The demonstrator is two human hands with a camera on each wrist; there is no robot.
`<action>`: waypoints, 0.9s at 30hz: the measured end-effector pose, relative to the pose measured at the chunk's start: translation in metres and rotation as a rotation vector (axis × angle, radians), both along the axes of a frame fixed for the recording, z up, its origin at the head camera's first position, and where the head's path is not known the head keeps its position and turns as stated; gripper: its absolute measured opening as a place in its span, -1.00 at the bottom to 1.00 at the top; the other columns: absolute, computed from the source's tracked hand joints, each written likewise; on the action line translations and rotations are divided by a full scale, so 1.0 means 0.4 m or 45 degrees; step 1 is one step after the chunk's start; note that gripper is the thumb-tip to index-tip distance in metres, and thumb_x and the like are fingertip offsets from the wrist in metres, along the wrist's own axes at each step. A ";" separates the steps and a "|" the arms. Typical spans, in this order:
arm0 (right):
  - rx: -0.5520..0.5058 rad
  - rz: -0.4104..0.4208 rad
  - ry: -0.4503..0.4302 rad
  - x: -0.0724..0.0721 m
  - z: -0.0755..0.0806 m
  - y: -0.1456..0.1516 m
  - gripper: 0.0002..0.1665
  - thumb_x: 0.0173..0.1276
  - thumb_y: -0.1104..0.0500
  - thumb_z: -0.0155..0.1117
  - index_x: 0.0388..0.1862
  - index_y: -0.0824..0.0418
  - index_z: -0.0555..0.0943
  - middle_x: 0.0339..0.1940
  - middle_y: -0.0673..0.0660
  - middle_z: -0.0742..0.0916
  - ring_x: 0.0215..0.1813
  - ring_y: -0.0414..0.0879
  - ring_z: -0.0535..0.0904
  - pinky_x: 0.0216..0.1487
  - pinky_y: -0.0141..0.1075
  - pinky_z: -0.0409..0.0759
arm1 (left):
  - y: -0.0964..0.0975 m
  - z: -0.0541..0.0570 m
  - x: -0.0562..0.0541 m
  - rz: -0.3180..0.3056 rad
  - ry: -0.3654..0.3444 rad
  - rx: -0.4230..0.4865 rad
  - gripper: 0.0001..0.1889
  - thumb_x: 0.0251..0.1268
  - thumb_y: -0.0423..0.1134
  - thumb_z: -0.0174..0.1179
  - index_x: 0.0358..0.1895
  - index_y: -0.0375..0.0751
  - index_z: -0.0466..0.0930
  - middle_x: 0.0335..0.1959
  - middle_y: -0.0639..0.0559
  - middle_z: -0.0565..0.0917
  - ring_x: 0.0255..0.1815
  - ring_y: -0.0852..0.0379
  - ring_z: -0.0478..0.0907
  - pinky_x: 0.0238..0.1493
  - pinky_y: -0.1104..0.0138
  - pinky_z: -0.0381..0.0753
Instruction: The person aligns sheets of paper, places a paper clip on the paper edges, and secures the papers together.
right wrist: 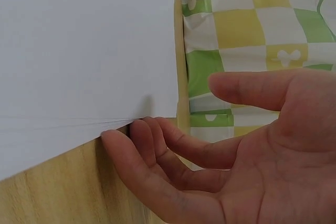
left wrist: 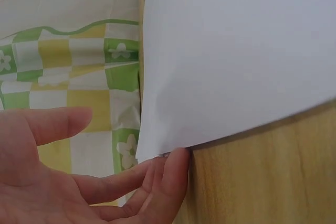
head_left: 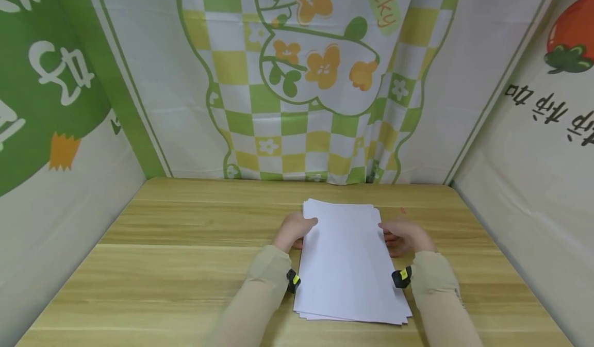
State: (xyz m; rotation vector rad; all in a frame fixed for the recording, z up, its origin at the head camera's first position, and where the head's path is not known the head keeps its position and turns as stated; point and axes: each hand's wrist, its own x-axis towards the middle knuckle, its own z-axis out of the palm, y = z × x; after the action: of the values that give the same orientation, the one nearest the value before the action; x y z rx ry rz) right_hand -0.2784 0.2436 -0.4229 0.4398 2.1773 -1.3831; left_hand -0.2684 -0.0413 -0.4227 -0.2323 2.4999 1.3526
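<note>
A small stack of white paper sheets (head_left: 345, 264) lies on the wooden table, its edges slightly uneven at the corners. At the stack's left edge is my left hand (head_left: 295, 229), fingertips touching the paper's side; in the left wrist view its thumb (left wrist: 65, 124) is raised apart from the sheets. The right hand (head_left: 405, 235) is at the opposite edge. In the right wrist view its fingertips (right wrist: 118, 142) meet the layered sheet edges from below, and the thumb (right wrist: 247, 87) stands away from the paper. Some fingertips are hidden beneath the sheets.
The wooden table (head_left: 185, 275) extends on both sides of the paper. A checked green, yellow and white curtain (head_left: 320, 146) hangs behind its far edge. Printed cloth walls (head_left: 533, 192) stand at left and right. A small red mark (head_left: 403, 210) shows near the right hand.
</note>
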 end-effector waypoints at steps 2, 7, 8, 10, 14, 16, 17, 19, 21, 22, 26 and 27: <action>0.000 -0.007 0.002 -0.019 -0.032 0.013 -0.48 0.38 0.01 0.07 0.06 0.42 0.32 -0.24 0.19 0.48 -0.23 -0.01 0.47 -0.26 -0.14 0.65 | 0.001 0.000 0.001 -0.003 0.008 -0.011 -0.53 0.26 -0.02 0.11 -0.01 -0.41 0.46 -0.25 -0.17 0.51 -0.55 0.02 0.49 -0.55 0.21 0.64; 0.017 -0.010 0.015 -0.063 -0.103 0.044 -0.53 0.40 -0.03 0.06 -0.01 0.35 0.33 -0.36 0.11 0.48 -0.32 -0.06 0.47 -0.31 -0.17 0.65 | 0.006 0.002 0.013 -0.046 0.052 -0.011 -0.39 0.26 -0.01 0.12 0.15 -0.51 0.39 -0.03 -0.27 0.52 -0.34 -0.01 0.52 -0.41 0.21 0.62; 0.007 -0.016 0.014 -0.070 -0.114 0.049 -0.54 0.39 -0.04 0.06 -0.03 0.34 0.34 -0.38 0.10 0.48 -0.34 -0.07 0.48 -0.31 -0.18 0.65 | 0.007 0.002 0.015 -0.053 0.063 -0.017 -0.36 0.27 -0.01 0.12 0.19 -0.53 0.36 0.02 -0.29 0.51 -0.27 -0.03 0.52 -0.35 0.20 0.61; -0.018 -0.025 0.010 -0.081 -0.130 0.057 -0.56 0.39 -0.05 0.08 -0.05 0.31 0.36 -0.41 0.08 0.49 -0.37 -0.08 0.49 -0.31 -0.19 0.64 | 0.008 0.003 0.019 -0.053 0.084 -0.036 -0.33 0.27 -0.01 0.11 0.22 -0.55 0.32 0.10 -0.33 0.48 -0.11 -0.09 0.51 -0.22 0.15 0.60; -0.085 -0.017 -0.012 -0.089 -0.140 0.062 -0.60 0.41 -0.06 0.06 -0.10 0.27 0.37 -0.44 0.04 0.49 -0.40 -0.11 0.49 -0.29 -0.23 0.63 | 0.009 0.007 0.020 -0.025 0.098 -0.087 -0.33 0.28 0.01 0.09 0.23 -0.55 0.33 0.14 -0.42 0.41 0.02 -0.18 0.45 -0.08 0.09 0.56; -0.093 -0.020 -0.012 -0.084 -0.132 0.059 -0.63 0.41 -0.05 0.05 -0.14 0.26 0.37 -0.47 0.03 0.49 -0.43 -0.12 0.48 -0.31 -0.25 0.62 | 0.010 0.011 0.018 -0.019 0.093 -0.093 -0.33 0.28 0.01 0.09 0.21 -0.56 0.34 0.13 -0.46 0.38 -0.07 -0.17 0.46 -0.17 0.10 0.59; -0.093 -0.018 -0.012 -0.080 -0.127 0.057 -0.64 0.42 -0.04 0.04 -0.16 0.26 0.36 -0.49 0.03 0.49 -0.44 -0.13 0.48 -0.33 -0.26 0.62 | 0.011 0.013 0.017 -0.019 0.084 -0.090 -0.33 0.28 0.02 0.10 0.20 -0.56 0.34 0.09 -0.46 0.37 -0.14 -0.16 0.49 -0.26 0.12 0.60; -0.092 -0.009 -0.002 -0.070 -0.111 0.051 -0.66 0.42 -0.02 0.03 -0.19 0.27 0.36 -0.51 0.03 0.49 -0.47 -0.14 0.48 -0.36 -0.29 0.62 | 0.012 0.015 0.013 -0.023 0.062 -0.083 -0.37 0.27 0.02 0.10 0.13 -0.54 0.39 -0.02 -0.41 0.42 -0.30 -0.11 0.51 -0.43 0.18 0.59; -0.083 -0.004 0.004 -0.059 -0.094 0.045 -0.67 0.42 0.00 0.03 -0.20 0.28 0.37 -0.53 0.03 0.50 -0.51 -0.16 0.47 -0.40 -0.32 0.61 | 0.012 0.016 0.010 -0.014 0.051 -0.066 -0.42 0.26 0.02 0.11 0.07 -0.51 0.43 -0.16 -0.31 0.47 -0.42 -0.06 0.50 -0.53 0.21 0.56; -0.085 -0.003 0.002 -0.055 -0.086 0.044 -0.68 0.41 0.02 0.04 -0.19 0.29 0.38 -0.54 0.04 0.51 -0.51 -0.16 0.48 -0.40 -0.33 0.60 | 0.012 0.016 0.008 -0.008 0.045 -0.053 -0.45 0.26 0.02 0.12 0.03 -0.48 0.45 -0.24 -0.25 0.48 -0.46 -0.04 0.50 -0.56 0.23 0.55; -0.058 0.008 -0.004 -0.044 -0.064 0.039 -0.66 0.40 0.01 0.04 -0.18 0.30 0.38 -0.54 0.04 0.51 -0.49 -0.15 0.48 -0.39 -0.30 0.61 | 0.009 0.015 0.007 0.023 0.026 0.031 -0.52 0.24 0.00 0.13 -0.02 -0.40 0.48 -0.38 -0.09 0.48 -0.50 0.01 0.51 -0.57 0.23 0.56; -0.052 0.004 -0.008 -0.045 -0.065 0.040 -0.66 0.39 0.00 0.05 -0.18 0.30 0.38 -0.54 0.04 0.51 -0.48 -0.15 0.48 -0.38 -0.29 0.61 | 0.008 0.015 0.007 0.029 0.023 0.055 -0.53 0.24 -0.01 0.13 -0.02 -0.40 0.48 -0.39 -0.09 0.49 -0.49 0.01 0.51 -0.56 0.23 0.58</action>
State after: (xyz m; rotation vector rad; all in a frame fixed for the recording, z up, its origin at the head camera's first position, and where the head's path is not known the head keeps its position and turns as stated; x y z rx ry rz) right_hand -0.2965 0.2597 -0.4488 0.4250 2.1397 -1.4195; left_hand -0.2655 -0.0380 -0.4167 -0.2404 2.4872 1.4221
